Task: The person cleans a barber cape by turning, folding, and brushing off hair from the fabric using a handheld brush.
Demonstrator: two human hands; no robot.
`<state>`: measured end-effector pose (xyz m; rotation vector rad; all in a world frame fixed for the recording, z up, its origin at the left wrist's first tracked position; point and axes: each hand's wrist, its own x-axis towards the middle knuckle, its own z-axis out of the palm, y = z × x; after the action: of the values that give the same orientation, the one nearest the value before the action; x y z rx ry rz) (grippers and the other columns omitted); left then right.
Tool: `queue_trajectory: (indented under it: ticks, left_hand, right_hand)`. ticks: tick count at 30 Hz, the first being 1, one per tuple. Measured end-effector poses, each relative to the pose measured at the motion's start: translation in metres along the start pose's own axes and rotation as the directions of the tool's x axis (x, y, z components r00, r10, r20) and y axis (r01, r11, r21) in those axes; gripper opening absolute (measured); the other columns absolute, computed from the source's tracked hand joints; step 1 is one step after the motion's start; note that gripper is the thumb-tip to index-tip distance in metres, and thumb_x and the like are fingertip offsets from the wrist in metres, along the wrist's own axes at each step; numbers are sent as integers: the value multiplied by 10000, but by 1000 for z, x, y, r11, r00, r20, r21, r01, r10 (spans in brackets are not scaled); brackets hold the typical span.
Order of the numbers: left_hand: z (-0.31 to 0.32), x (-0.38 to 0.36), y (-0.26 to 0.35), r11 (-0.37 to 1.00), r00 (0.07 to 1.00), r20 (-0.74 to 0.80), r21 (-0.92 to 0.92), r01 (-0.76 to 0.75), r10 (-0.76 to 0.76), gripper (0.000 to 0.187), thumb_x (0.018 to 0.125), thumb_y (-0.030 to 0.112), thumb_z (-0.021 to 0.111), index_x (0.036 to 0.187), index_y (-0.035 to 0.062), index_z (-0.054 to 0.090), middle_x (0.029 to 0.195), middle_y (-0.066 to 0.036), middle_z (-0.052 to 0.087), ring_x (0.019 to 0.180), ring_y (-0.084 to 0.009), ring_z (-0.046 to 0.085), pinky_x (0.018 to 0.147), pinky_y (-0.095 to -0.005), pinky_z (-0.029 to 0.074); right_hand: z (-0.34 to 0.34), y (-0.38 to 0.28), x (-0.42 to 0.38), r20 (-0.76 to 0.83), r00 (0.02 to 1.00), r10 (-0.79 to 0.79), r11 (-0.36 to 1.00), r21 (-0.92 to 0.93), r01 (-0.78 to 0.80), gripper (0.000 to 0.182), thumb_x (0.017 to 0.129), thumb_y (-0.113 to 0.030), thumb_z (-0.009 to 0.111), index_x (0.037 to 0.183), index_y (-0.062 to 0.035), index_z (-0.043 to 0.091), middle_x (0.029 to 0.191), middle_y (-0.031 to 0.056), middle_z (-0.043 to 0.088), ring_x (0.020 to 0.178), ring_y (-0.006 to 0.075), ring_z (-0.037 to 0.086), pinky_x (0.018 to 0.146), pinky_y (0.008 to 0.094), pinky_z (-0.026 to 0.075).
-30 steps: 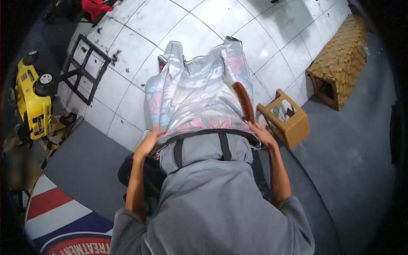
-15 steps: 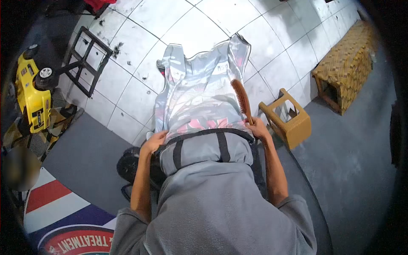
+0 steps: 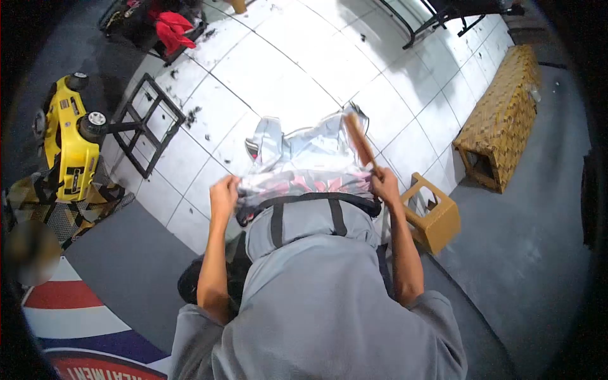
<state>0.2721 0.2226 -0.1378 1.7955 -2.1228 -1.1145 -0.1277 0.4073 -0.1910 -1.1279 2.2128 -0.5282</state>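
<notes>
A pale patterned cape with pink and grey patches spreads in front of my waist, its lower part bunched in folds. At its left edge my left hand is closed on the fabric. My right hand is closed round the handle of a brown brush, beside the cape's right edge. The brush points up and away, its bristle end over the cape and slightly blurred. Whether my right fingers also pinch the fabric is hard to make out.
A brown stool lies right of my right hand, with a woven box beyond. On the left are a yellow toy car and a black metal frame. A red cloth hangs at the upper left. Dark hair clumps dot the tiles.
The cape has gone from spread long to gathered shorter near my waist. My left hand has risen slightly at its edge. The view has tilted up, showing more floor and a black frame at the top.
</notes>
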Motion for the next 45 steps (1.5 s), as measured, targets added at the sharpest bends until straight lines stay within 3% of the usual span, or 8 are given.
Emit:
queue_trajectory:
  ticks: [4, 10, 14, 23, 26, 36, 40, 45]
  left_hand:
    - [-38, 47, 44, 970, 919, -348, -86, -226, 183, 127, 850, 90, 523, 863, -13, 597, 691, -185, 589, 612, -331, 576, 565, -352, 442]
    - [-104, 70, 102, 845, 722, -501, 34, -534, 477, 71, 838, 14, 536, 891, -13, 576, 734, -156, 587, 601, -252, 549, 554, -315, 432]
    - [-150, 69, 111, 775, 746, -241, 45, -631, 621, 143, 791, 67, 621, 904, -6, 572, 764, -118, 559, 645, -247, 548, 577, -312, 446]
    - [-179, 76, 69, 592, 587, -91, 45, -804, 804, 300, 642, -141, 586, 896, 13, 545, 887, -97, 553, 750, -231, 570, 640, -279, 470]
    - [-181, 73, 69, 607, 600, -148, 6, -794, 786, 197, 690, -110, 609, 841, 4, 556, 855, -89, 561, 706, -197, 569, 588, -271, 453]
    - [-191, 54, 77, 741, 718, -347, -88, -665, 603, 150, 657, -70, 669, 788, 2, 659, 756, -60, 579, 666, -138, 567, 608, -248, 447]
    - [-191, 39, 90, 794, 754, -362, -55, -605, 549, 160, 649, -49, 691, 796, 14, 682, 675, -51, 565, 654, -136, 570, 591, -241, 438]
    - [-188, 31, 114, 801, 738, -403, -19, -598, 541, 100, 689, -13, 681, 787, 1, 665, 696, -58, 581, 660, -142, 570, 588, -241, 432]
  right_hand:
    - [-52, -74, 44, -365, 910, -197, 956, 136, 261, 249, 775, -85, 522, 1004, -18, 591, 755, 89, 555, 698, 204, 522, 641, 303, 431]
    - [-138, -164, 30, -430, 902, -47, 852, 453, 261, 179, 869, -110, 555, 1016, -11, 583, 724, -8, 524, 647, 75, 459, 580, 237, 393]
    - [-158, -176, 24, -646, 661, -381, 851, 35, 525, 166, 845, -101, 597, 975, 1, 592, 732, -21, 526, 639, 54, 455, 591, 198, 384]
    - [-157, -216, -30, -638, 753, -161, 945, 121, 304, 153, 818, -95, 626, 936, 1, 615, 702, 19, 585, 640, 51, 503, 575, 216, 414]
    - [-160, -215, -46, -574, 806, -144, 987, -26, 158, 155, 806, -73, 624, 939, 2, 607, 693, 63, 584, 629, 69, 512, 565, 231, 417]
    - [-168, -234, -62, -557, 724, -407, 913, -223, 342, 206, 768, -12, 626, 969, -6, 582, 754, 70, 583, 621, 126, 535, 577, 257, 438]
    - [-173, -219, -57, -561, 824, -71, 931, 259, 257, 157, 821, -39, 596, 972, 3, 585, 799, 32, 585, 690, 78, 512, 613, 238, 429]
    - [-188, -211, -52, -338, 929, -153, 851, 432, 297, 224, 810, -59, 615, 1008, 34, 566, 856, 22, 587, 766, 83, 515, 694, 228, 406]
